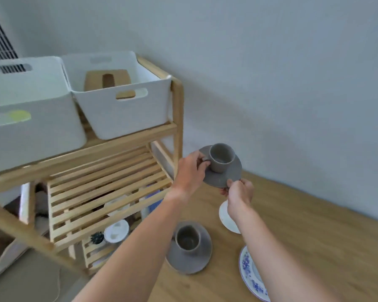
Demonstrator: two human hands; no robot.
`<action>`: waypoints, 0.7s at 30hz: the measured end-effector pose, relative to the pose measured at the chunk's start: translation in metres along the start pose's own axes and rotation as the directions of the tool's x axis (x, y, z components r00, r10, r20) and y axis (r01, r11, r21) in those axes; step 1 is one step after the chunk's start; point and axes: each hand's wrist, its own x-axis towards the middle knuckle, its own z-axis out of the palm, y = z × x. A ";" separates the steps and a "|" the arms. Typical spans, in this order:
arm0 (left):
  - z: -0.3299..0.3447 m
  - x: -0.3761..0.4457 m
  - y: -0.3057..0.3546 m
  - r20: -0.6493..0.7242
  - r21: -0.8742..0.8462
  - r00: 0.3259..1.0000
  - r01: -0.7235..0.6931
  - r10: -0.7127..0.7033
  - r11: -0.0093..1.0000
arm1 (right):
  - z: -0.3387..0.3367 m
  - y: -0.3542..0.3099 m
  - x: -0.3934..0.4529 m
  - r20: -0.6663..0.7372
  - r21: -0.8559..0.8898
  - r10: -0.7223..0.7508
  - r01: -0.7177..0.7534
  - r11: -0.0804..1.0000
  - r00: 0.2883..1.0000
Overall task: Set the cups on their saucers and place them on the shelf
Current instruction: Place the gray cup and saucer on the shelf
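Note:
A grey cup (221,156) stands on a grey saucer (229,174), both held in the air just right of the wooden shelf (109,182). My left hand (191,171) pinches the cup's handle. My right hand (240,191) grips the saucer's near rim from below. A second grey cup (187,238) sits on its grey saucer (203,257) on the wooden table (303,247). The slatted middle shelf level lies to the left of the held set.
Two white bins (122,105) fill the shelf's top level. A white dish (226,219) and a blue-patterned plate (250,275) lie on the table under my right arm. White lidded items (116,231) and a black brush sit on lower levels. A grey wall stands behind.

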 end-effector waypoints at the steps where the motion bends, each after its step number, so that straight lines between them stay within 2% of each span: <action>1: -0.019 -0.004 -0.017 -0.022 0.017 1.000 0.014 -0.013 1.000 | 0.020 0.013 -0.006 0.029 -0.019 0.013 -0.013 1.000 0.999; 6: -0.102 -0.027 -0.105 -0.129 0.064 0.982 0.146 -0.137 0.987 | 0.108 0.069 -0.044 0.184 -0.199 0.112 -0.074 0.977 0.977; 11: -0.159 -0.049 -0.188 -0.263 0.078 0.911 0.348 -0.318 0.934 | 0.187 0.133 -0.071 0.306 -0.351 0.221 -0.106 0.930 0.926; 15: -0.197 -0.052 -0.244 -0.358 0.084 0.844 0.455 -0.399 0.887 | 0.248 0.187 -0.084 0.406 -0.367 0.340 -0.190 0.911 0.848; 21: -0.224 -0.021 -0.322 -0.437 0.135 0.788 0.534 -0.434 0.835 | 0.320 0.237 -0.070 0.436 -0.391 0.387 -0.216 0.895 0.812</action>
